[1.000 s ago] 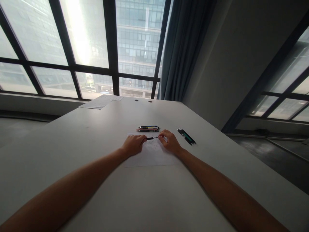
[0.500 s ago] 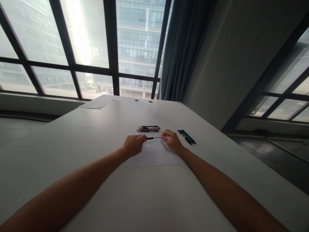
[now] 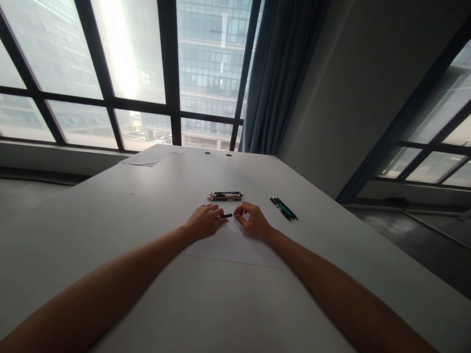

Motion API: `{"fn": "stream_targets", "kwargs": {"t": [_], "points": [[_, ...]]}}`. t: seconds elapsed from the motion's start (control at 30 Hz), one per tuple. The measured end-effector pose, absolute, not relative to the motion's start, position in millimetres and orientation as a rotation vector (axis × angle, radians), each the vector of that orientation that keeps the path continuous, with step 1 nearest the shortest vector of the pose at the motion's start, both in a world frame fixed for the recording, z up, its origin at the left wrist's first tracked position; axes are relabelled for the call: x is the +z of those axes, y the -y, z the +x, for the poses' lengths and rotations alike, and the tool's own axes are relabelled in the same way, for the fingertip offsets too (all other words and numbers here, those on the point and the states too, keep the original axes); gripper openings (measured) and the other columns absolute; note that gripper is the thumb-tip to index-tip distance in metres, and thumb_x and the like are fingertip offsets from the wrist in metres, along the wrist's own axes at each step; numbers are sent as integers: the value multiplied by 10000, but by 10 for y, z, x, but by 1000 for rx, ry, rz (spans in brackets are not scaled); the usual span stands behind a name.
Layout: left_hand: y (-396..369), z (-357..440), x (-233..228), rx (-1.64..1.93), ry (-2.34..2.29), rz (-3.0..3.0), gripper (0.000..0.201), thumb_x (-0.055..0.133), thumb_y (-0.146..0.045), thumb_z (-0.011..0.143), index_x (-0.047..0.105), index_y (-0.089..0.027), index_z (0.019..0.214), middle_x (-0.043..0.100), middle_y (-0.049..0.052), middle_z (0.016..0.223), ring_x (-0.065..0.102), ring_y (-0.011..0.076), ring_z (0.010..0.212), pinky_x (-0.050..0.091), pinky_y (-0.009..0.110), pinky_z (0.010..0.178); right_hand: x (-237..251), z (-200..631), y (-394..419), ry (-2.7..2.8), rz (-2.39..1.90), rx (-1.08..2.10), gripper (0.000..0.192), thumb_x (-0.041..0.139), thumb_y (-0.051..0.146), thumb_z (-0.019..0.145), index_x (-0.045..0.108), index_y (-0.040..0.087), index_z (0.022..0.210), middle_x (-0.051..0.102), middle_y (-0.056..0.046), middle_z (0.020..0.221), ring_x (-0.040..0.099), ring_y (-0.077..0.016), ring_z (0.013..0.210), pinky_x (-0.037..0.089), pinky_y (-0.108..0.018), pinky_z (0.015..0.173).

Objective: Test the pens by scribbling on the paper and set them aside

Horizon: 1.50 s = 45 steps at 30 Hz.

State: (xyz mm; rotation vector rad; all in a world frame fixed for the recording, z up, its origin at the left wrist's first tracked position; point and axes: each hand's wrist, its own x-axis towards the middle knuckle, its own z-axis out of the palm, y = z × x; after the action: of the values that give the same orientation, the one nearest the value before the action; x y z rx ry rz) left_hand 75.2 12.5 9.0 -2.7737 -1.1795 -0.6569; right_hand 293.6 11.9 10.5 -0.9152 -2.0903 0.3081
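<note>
Two hands met over a sheet of paper [image 3: 235,245] on the table [image 3: 147,196]: left hand [image 3: 203,221] and right hand [image 3: 253,220], fingers closed in a pinch on either end of a thin dark pen [image 3: 227,215]. Judged light, stiff, slim and somewhat slippery; best gripped near the ends, as seen. Held just above the paper, between both sets of fingertips. Lay at 12 o'clock: a row of pens [image 3: 225,196]; at 2 o'clock, well apart: more pens [image 3: 283,208].

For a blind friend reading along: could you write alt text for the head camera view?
Two bare hands, the left hand and right hand, pinch a small dark pen between them over a paper sheet on a grey table; more pens lie beyond, before big windows.
</note>
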Motion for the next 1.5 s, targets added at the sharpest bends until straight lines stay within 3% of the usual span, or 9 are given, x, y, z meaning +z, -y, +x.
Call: {"fn": "stream_targets", "kwargs": {"t": [0.1, 0.23, 0.47, 0.73, 0.97, 1.17, 1.5], "points": [[-133, 755, 91, -694, 1122, -2806, 273, 410, -307, 969, 632, -215, 1100, 660, 75, 980, 621, 214, 940, 484, 344, 860, 85, 2952, -130, 2092, -937, 302, 47, 590, 164, 771, 619, 190, 796, 637, -24, 777, 574, -155, 703, 461, -288, 697], [-131, 745, 93, -682, 1035, -2848, 394, 421, -159, 910, 565, -247, 1266, 649, 62, 991, 623, 207, 930, 498, 340, 845, 51, 2978, -154, 2080, -951, 272, 54, 594, 154, 771, 623, 188, 801, 631, -21, 766, 572, -153, 698, 460, -286, 688], [-111, 731, 98, -629, 1087, -2839, 435, 444, -126, 853, 568, -226, 1258, 648, 70, 1051, 645, 213, 894, 522, 345, 807, 27, 3014, -191, 2056, -970, 168, 70, 591, 127, 758, 599, 196, 761, 609, -25, 780, 561, -167, 723, 456, -300, 706], [-105, 754, 89, -498, 1415, -2656, 418, 437, -131, 863, 549, -221, 1255, 637, 86, 1104, 665, 240, 895, 526, 360, 771, 78, 3170, -300, 1882, -1122, -184, 64, 570, 129, 757, 589, 188, 774, 617, -52, 892, 559, -180, 780, 430, -325, 772], [-77, 776, 121, -434, 1499, -2617, 400, 436, -120, 863, 544, -222, 1234, 628, 87, 1105, 669, 249, 897, 519, 362, 753, 29, 3189, -326, 1967, -1290, -217, 60, 630, 174, 765, 608, 193, 713, 630, -50, 876, 571, -204, 859, 411, -325, 782], [-77, 776, 127, -449, 1498, -2622, 390, 428, -135, 877, 535, -226, 1241, 628, 83, 1109, 665, 245, 917, 513, 360, 773, 57, 3304, -363, 1902, -1380, -256, 81, 619, 203, 797, 608, 179, 721, 616, -45, 823, 563, -186, 779, 411, -315, 758], [-87, 763, 122, -454, 1500, -2620, 383, 409, -165, 892, 536, -245, 1244, 626, 67, 1127, 661, 236, 931, 510, 349, 785, 65, 3181, -251, 2134, -1396, -323, 113, 689, 252, 759, 620, 180, 708, 614, -69, 931, 552, -214, 889, 383, -346, 813]]}}
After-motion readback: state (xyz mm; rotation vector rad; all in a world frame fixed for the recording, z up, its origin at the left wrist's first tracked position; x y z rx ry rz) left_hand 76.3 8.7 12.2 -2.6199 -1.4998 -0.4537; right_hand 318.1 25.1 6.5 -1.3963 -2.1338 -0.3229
